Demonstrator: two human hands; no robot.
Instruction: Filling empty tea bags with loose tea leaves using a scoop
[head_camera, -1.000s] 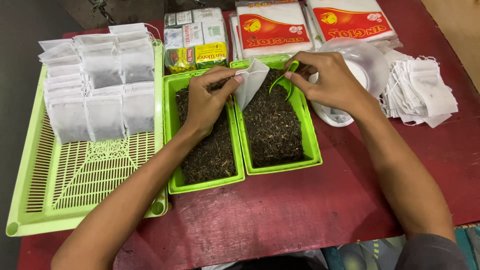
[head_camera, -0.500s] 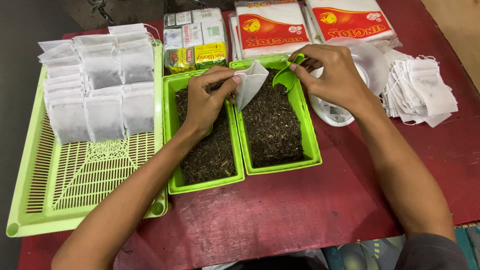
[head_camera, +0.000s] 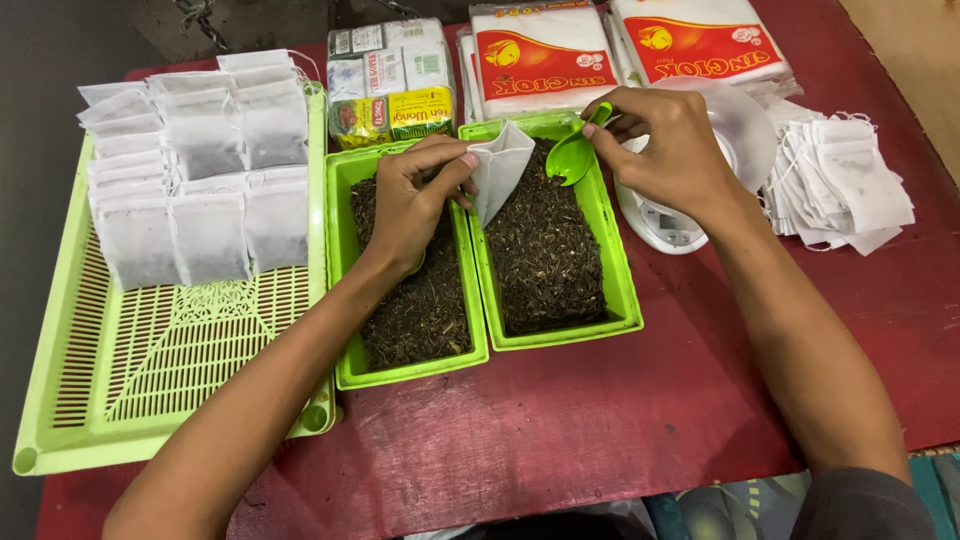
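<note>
Since half a second earlier, our right hand (head_camera: 670, 150) had tilted the green scoop (head_camera: 572, 155) toward the empty filter bag (head_camera: 500, 170), pinched open by our left hand (head_camera: 415, 200) fingers above the tea trays (head_camera: 620, 300).

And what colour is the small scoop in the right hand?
Bright green, seen in the head view: the scoop in the right hand.

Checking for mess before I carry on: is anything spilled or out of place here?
Nothing stands out. The loose tea sits inside both green trays, with no spill visible on the red table.
</note>
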